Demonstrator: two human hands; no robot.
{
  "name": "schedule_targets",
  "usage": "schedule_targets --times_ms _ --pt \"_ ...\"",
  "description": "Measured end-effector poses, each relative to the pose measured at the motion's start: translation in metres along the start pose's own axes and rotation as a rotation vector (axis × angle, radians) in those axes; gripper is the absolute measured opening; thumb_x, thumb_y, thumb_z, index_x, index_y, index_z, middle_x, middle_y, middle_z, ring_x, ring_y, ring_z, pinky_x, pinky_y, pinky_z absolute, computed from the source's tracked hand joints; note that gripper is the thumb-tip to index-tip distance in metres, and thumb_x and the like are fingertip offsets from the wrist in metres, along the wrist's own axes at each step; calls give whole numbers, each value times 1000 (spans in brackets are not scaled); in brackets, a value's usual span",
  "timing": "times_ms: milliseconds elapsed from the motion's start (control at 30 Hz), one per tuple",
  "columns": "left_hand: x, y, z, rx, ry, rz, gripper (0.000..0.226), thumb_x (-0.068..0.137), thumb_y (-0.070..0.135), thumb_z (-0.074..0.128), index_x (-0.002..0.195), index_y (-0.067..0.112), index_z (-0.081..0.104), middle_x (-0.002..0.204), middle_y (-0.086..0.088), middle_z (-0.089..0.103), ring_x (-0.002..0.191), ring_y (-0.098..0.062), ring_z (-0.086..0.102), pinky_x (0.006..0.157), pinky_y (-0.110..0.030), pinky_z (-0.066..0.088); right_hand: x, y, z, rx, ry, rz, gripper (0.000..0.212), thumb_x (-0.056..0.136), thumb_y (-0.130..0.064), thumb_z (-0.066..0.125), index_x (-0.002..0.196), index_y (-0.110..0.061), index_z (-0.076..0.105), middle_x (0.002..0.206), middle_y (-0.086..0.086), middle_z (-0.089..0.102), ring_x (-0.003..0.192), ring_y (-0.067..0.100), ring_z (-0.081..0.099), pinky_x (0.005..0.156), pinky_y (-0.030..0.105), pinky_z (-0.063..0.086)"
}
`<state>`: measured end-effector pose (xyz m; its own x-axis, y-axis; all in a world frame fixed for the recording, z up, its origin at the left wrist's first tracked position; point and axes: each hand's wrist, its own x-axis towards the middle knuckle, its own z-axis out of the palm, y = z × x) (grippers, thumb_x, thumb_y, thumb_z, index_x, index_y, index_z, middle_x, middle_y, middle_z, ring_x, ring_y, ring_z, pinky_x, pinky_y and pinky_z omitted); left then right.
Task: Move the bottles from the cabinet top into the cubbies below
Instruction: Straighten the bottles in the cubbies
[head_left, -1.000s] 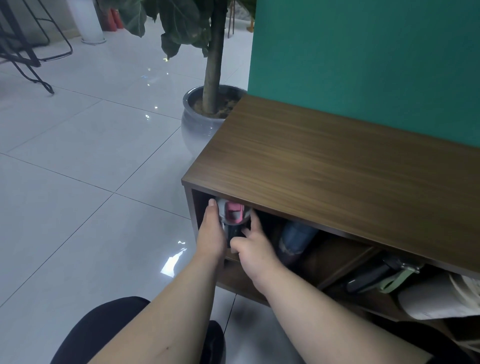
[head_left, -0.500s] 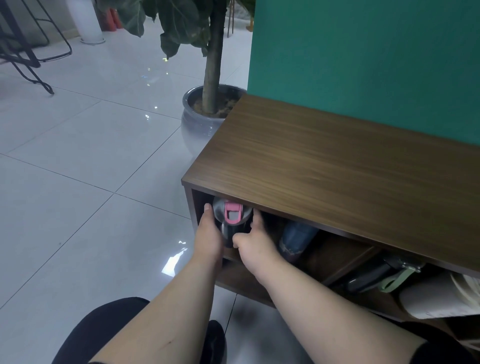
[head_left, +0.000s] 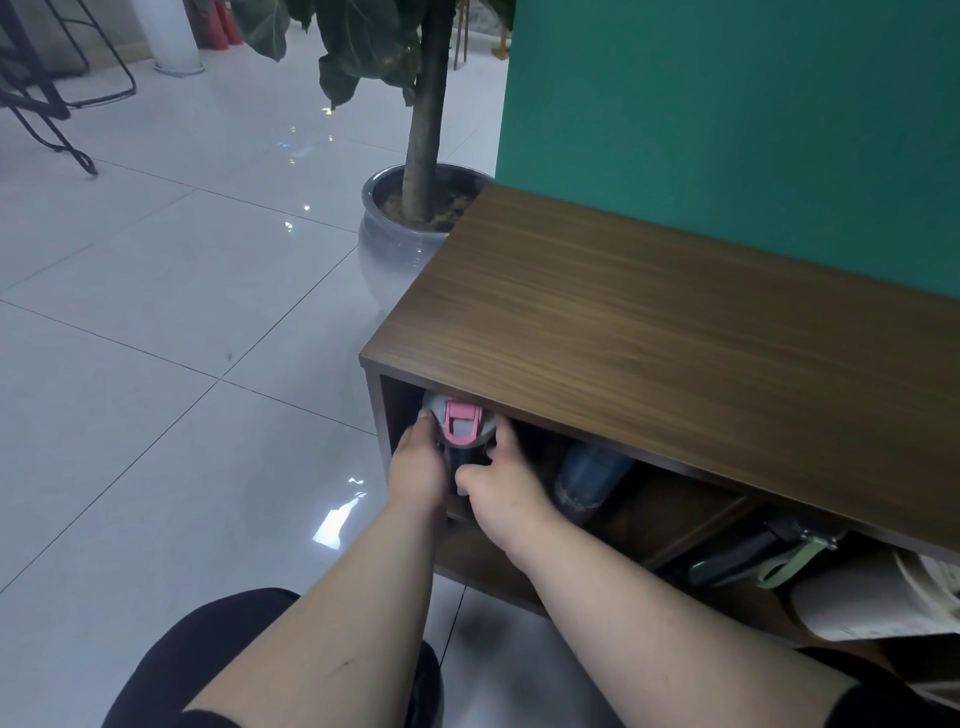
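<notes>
A dark bottle with a grey lid and pink flip latch (head_left: 460, 423) stands upright in the leftmost cubby of the wooden cabinet (head_left: 649, 332). My left hand (head_left: 418, 467) clasps its left side and my right hand (head_left: 501, 480) grips its right side. The bottle's lower body is hidden behind my hands. A blue bottle (head_left: 589, 475) sits in the same cubby to the right. A dark bottle with a pale green strap (head_left: 753, 558) lies in the neighbouring cubby. The cabinet top is bare wood.
A white bottle or container (head_left: 872, 597) fills the right cubby edge. A potted tree in a grey pot (head_left: 400, 234) stands by the cabinet's far left corner. Green wall (head_left: 727, 119) backs the cabinet. Black chair legs (head_left: 57, 119) are far left on the tiled floor.
Both hands have pushed the pink-latched bottle slightly up and deeper into the leftmost cubby; the lid now sits right under the cabinet top's edge.
</notes>
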<state>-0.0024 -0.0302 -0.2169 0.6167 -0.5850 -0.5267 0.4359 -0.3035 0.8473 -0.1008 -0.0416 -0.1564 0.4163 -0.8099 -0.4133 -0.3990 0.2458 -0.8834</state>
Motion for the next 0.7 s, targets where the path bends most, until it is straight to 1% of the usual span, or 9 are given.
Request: schedule_targets --times_ms 67,133,233,333,433,500,567,667,700 --pt "-8 7 1 -11 3 2 66 66 61 39 99 10 63 116 -19 71 111 -39 65 103 -61 47 -1 0 0 5 4 -9 73 77 2 54 139 -34 42 115 -5 60 84 -9 47 76 24 45" --pt "-12 9 1 -15 -4 -5 57 64 62 39 88 17 65 112 -18 73 106 -38 67 103 -61 48 -2 0 0 2 9 -2 73 77 1 54 140 -34 41 110 -6 59 81 -9 46 77 25 46" --pt "-19 15 2 -44 -2 -23 53 66 65 40 83 25 71 110 -13 76 105 -38 69 100 -60 51 -5 -1 2 -4 3 4 75 78 1 54 142 -34 37 104 -10 57 79 -7 47 66 19 43" --pt "-25 19 1 -73 -12 -38 52 77 63 40 91 28 75 108 -10 77 106 -35 70 100 -57 53 -6 -1 3 -11 3 -6 83 77 -1 55 149 -36 31 118 -4 59 88 4 52 69 20 44" --pt "-30 24 2 -84 -5 -53 49 86 57 40 97 23 74 111 -13 76 107 -36 70 97 -53 53 -5 2 4 -44 9 6 91 71 -8 55 150 -42 27 123 -2 60 100 17 56 85 34 53" --pt "-30 24 3 -107 7 -50 49 88 56 42 100 21 74 113 -16 76 108 -36 70 97 -52 53 -5 2 5 -71 17 2 95 65 -14 54 150 -43 25 124 -1 62 104 22 61 90 40 55" --pt "-30 22 2 -131 18 -70 49 90 55 43 103 19 74 115 -17 76 109 -36 70 94 -47 54 -7 4 3 -72 10 -12 97 66 -13 54 152 -44 22 123 -4 61 103 21 61 87 37 55" --pt "-38 26 -1 -215 -31 -111 51 92 55 45 118 20 71 115 -10 77 111 -32 70 99 -41 52 -16 8 -7 -68 -18 -6 96 77 -5 56 155 -43 15 116 -8 51 100 12 48 86 27 43" --pt "-43 28 -1 -201 -46 -97 49 94 53 44 118 20 70 113 -8 76 108 -28 70 97 -39 52 -19 12 -12 -69 -23 6 95 79 -5 56 156 -41 15 117 -7 51 100 11 46 87 26 40"
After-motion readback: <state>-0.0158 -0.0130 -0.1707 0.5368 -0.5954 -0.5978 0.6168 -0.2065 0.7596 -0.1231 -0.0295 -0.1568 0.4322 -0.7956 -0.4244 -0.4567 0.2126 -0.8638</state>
